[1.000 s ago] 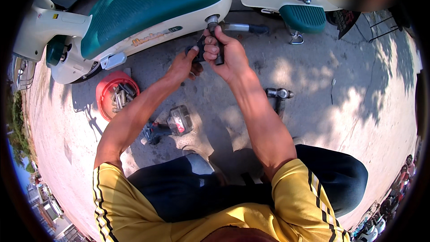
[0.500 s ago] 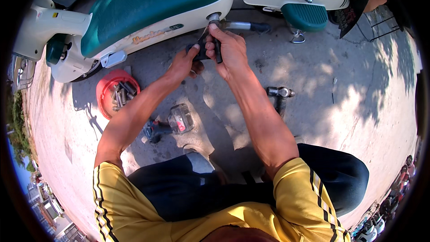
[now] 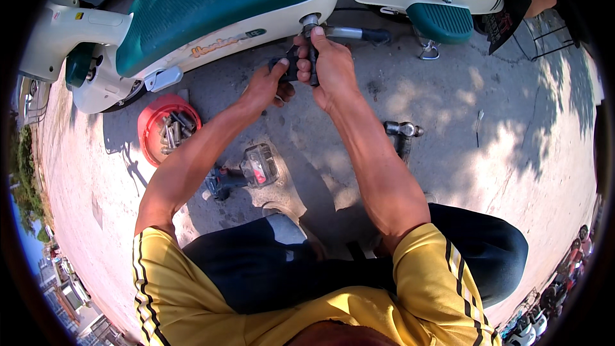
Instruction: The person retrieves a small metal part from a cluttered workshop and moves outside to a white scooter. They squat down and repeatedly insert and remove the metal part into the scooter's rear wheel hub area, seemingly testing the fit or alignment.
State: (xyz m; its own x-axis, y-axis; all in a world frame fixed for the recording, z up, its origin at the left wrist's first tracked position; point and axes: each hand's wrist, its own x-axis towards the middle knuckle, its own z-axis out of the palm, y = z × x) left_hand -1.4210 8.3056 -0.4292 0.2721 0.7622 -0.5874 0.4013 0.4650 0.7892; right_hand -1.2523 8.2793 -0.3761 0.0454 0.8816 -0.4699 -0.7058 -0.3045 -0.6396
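Observation:
My right hand [image 3: 334, 67] is closed round a dark bar [image 3: 313, 67] that hangs below a silver stub [image 3: 310, 22] on the scooter's side. Its thumb lies along the top of the bar, close to the stub. Beside it, my left hand [image 3: 264, 83] grips a black blocky part [image 3: 291, 67], which looks like a pedal. The fingers hide where this part meets the bar. Both hands are against the white and green scooter [image 3: 256, 38].
A red bowl [image 3: 148, 131] of metal sockets [image 3: 172, 134] stands left of my left forearm. Below it lies a cordless power tool [image 3: 224, 181] with a clear-cased battery [image 3: 259, 165]. A hammer-like tool [image 3: 403, 130] lies right of my right forearm. A second scooter part with a green footrest [image 3: 441, 22] is at upper right.
My right thumb has shifted up and to the right, nearer the silver stub. Both hands keep their hold, and the whole view has moved slightly.

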